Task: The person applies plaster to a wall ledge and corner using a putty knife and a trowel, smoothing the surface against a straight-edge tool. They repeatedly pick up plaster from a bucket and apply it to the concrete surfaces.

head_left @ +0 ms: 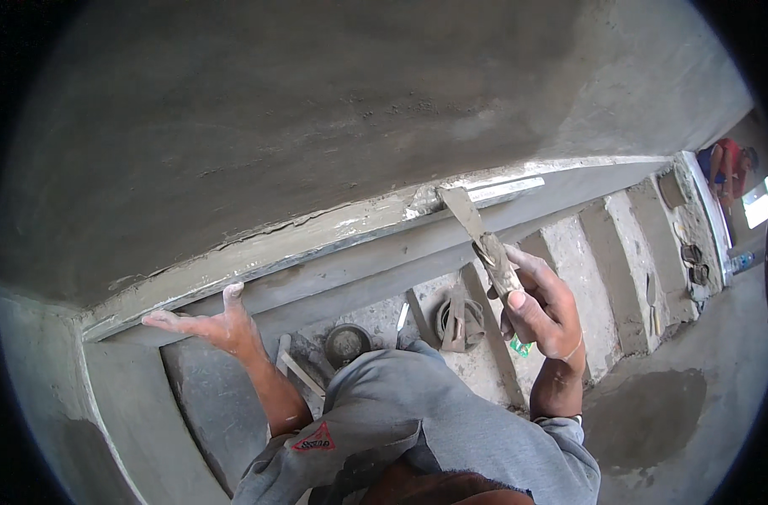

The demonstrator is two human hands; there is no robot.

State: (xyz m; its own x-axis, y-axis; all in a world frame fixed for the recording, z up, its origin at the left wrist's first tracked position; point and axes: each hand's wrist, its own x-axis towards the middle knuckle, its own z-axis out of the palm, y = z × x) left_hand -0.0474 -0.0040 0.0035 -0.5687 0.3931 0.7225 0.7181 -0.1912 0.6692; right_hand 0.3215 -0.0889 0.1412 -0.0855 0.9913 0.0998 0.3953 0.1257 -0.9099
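My right hand is closed around the mortar-caked handle of a putty knife. The knife's flat blade points up and left, with its tip at a plastered ledge. Whether the tip touches the ledge cannot be made out. Beside the blade, a white strip lies along the ledge. Farther left, my left hand is open, thumb and fingers apart, close to the ledge's lower edge and holding nothing. Above the ledge spreads a grey plastered wall, with a ragged crack along its foot.
Concrete steps run off to the right below the ledge. Around my legs are a dark bucket and a round container with a tool across it. A trowel and sandals lie farther along. Another person is at far right.
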